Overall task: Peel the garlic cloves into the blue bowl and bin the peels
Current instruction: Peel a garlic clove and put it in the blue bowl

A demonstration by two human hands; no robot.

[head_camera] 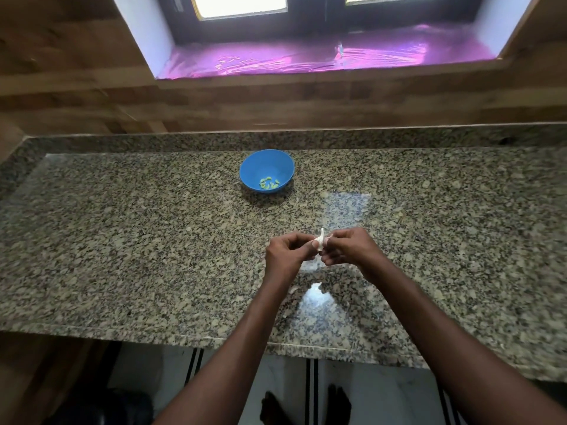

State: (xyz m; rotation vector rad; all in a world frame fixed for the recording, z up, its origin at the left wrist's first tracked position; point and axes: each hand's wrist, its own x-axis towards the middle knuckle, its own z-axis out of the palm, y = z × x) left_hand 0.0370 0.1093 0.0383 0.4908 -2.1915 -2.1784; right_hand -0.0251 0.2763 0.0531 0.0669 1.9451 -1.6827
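Note:
A white garlic clove [320, 244] with loose papery skin is pinched between both hands above the granite counter. My left hand [287, 254] holds it from the left with curled fingers. My right hand [349, 246] pinches it from the right. The blue bowl [266, 168] stands farther back on the counter, apart from the hands, with several pale yellow-green peeled cloves [269, 184] in its bottom. Pale bits of peel [310, 265] seem to lie on the counter just under the hands; glare makes them hard to tell.
The speckled granite counter [153, 240] runs left to right, with its front edge [214, 338] near me. A wooden wall and a window sill covered in purple film [322, 59] lie behind. A dark object [101, 406] sits on the floor at lower left.

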